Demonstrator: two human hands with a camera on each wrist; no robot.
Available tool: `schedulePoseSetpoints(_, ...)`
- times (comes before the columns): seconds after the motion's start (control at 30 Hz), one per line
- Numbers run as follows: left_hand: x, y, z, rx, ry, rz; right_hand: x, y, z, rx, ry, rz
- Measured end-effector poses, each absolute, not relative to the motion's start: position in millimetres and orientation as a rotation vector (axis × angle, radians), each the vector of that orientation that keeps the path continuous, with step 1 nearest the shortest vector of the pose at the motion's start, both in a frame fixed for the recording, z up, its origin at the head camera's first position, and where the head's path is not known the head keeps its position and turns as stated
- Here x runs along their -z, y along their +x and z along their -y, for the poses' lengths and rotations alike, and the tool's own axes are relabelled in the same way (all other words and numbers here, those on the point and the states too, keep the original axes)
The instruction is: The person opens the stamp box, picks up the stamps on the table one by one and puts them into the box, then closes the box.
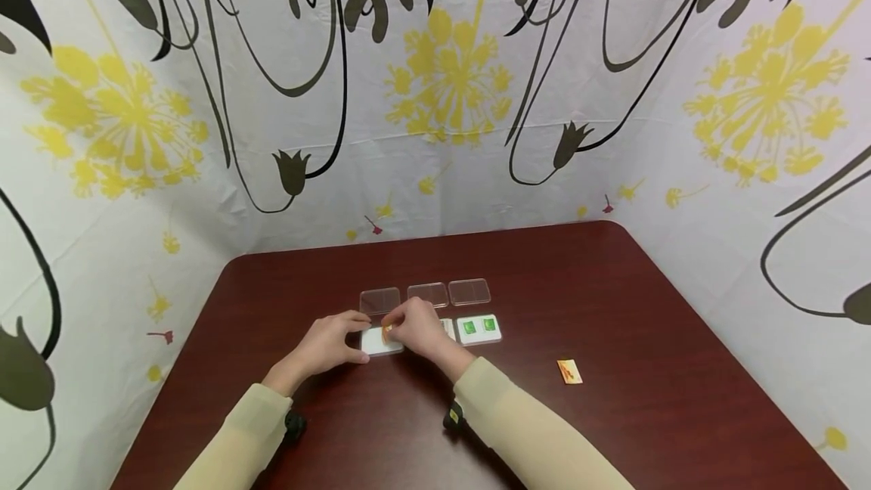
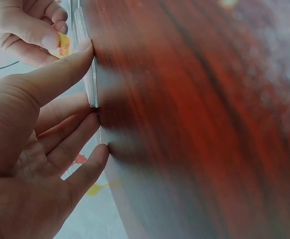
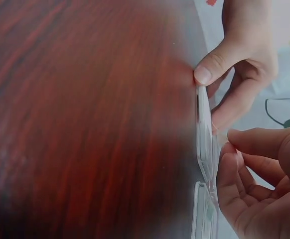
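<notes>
A flat white plastic case (image 1: 377, 343) lies at the left of a short row on the table. My left hand (image 1: 325, 342) holds it by its left end, thumb at the near edge and fingers at the far edge. Over this case my right hand (image 1: 418, 327) pinches a small yellow-orange card (image 2: 64, 46) between thumb and fingertips. The middle case is mostly hidden behind the right hand. At the row's right end lies a white case with two green pictures (image 1: 479, 329).
Behind the row, three clear plastic covers (image 1: 469, 291) lie side by side. Off to the right, another small yellow-orange card (image 1: 570, 371) rests on the dark red-brown table (image 1: 524, 429). Patterned white fabric (image 1: 435, 195) hangs around the table's back and sides.
</notes>
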State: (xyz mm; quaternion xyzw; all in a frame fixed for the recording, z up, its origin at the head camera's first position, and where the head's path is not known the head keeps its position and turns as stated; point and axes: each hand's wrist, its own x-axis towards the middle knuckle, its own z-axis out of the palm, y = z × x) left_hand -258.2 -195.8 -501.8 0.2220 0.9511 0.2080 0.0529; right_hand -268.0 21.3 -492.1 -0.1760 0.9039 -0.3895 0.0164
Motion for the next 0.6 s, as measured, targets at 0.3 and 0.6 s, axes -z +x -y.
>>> schedulePoseSetpoints(0.3, 500.2, -257.7, 195.1, -0.680, 0.647, -2.882, 490.8, -267.3, -17.8, 1.153, -0.564, -2.861)
schedulePoseSetpoints(0.6, 500.2, -256.6, 194.9, -0.704, 0.642, -2.874, 494.9, -264.8, -16.3, 1.055, -0.539, -2.924)
